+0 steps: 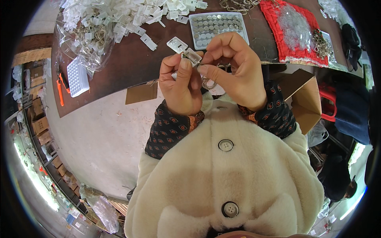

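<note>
A small white plastic battery case (193, 58) sits between my hands over the table's near edge, its hollow side facing up. My left hand (180, 81) is closed around it, thumb along its front. Thumb and fingers of my right hand (234, 69) pinch at its right edge, where a thin wire (209, 83) hangs in loops beneath. The exact spot of that pinch is partly hidden by the fingers. Just beyond the case shows a flat white plastic piece (177, 45); whether it is joined to the case I cannot tell.
A white tray (247, 33) holds rows of round coin cells. Loose white plastic cases (139, 16) heap at the back left, beside a clear bag (95, 51). Orange-handled pliers (60, 89) and a white ridged tray (78, 77) lie left; red cloth (278, 43) right. A cardboard box (307, 99) stands below.
</note>
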Demonstrator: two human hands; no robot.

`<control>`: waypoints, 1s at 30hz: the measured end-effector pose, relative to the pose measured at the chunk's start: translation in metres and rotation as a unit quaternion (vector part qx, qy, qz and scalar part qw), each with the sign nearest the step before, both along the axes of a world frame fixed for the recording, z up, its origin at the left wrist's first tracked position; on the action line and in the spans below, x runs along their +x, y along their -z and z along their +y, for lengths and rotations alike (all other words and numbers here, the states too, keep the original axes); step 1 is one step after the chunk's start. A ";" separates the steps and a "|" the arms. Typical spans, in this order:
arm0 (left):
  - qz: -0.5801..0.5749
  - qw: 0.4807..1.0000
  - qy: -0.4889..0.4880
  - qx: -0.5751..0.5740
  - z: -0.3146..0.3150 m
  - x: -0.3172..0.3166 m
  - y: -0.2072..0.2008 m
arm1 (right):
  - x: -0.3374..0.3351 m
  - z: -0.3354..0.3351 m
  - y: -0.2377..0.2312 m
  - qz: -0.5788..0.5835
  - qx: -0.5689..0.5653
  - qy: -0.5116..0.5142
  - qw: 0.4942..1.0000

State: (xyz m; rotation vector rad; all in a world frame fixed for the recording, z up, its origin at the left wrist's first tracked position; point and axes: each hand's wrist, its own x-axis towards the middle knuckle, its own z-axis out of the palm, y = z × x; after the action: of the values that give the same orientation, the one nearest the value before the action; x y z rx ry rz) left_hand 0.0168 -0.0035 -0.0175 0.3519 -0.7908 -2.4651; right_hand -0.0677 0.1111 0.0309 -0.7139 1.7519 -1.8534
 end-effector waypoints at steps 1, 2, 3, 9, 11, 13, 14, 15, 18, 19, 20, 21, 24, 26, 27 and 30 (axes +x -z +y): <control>-0.001 1.000 0.001 0.005 0.000 0.000 0.001 | 0.001 0.000 0.001 0.019 0.003 0.000 1.000; -0.015 1.000 -0.006 -0.004 0.001 0.000 0.002 | 0.002 0.001 0.002 0.042 -0.004 -0.001 0.999; -0.033 0.999 -0.016 -0.014 0.003 -0.001 0.003 | 0.003 0.000 0.003 0.096 0.018 0.006 0.995; -0.048 0.997 -0.002 -0.056 0.001 0.002 0.008 | 0.000 0.009 0.013 0.385 0.049 0.022 0.921; -0.008 0.998 0.030 -0.063 -0.009 0.004 0.009 | -0.011 0.018 0.015 0.322 0.046 0.044 0.944; -0.042 0.997 0.030 -0.050 -0.017 0.005 0.010 | -0.027 0.027 0.019 0.270 0.091 0.088 0.954; -0.058 0.997 0.029 -0.040 -0.019 0.005 0.011 | -0.039 0.028 0.024 0.323 0.118 0.137 0.929; -0.053 0.997 0.041 -0.031 -0.020 0.005 0.012 | -0.048 0.028 0.029 0.339 0.132 0.161 0.917; -0.058 0.995 0.077 0.004 -0.018 0.001 0.016 | -0.070 0.022 0.047 0.397 0.151 0.189 0.885; -0.047 0.995 0.085 0.002 -0.016 0.000 0.017 | -0.074 0.019 0.053 0.416 0.152 0.189 0.876; -0.048 0.995 0.093 0.004 -0.016 -0.001 0.018 | -0.078 0.016 0.057 0.435 0.161 0.185 0.866; -0.048 0.994 0.100 0.005 -0.016 -0.002 0.018 | -0.081 0.013 0.060 0.451 0.169 0.180 0.857; -0.057 0.993 0.107 0.002 -0.017 -0.003 0.019 | -0.083 0.009 0.065 0.473 0.204 0.172 0.839; -0.059 0.992 0.110 0.002 -0.019 -0.004 0.019 | -0.082 0.008 0.065 0.473 0.231 0.169 0.833; -0.057 0.992 0.113 0.004 -0.019 -0.004 0.020 | -0.081 0.008 0.065 0.472 0.238 0.165 0.833; -0.044 0.991 0.124 0.013 -0.019 -0.006 0.022 | -0.081 0.006 0.062 0.452 0.268 0.158 0.836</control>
State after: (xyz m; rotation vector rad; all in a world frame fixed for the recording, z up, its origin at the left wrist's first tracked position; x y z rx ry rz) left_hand 0.0112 -0.0222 -0.0395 0.3944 -0.8855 -2.7101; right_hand -0.1492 0.1173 -0.0307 -1.2250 2.9690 -1.0779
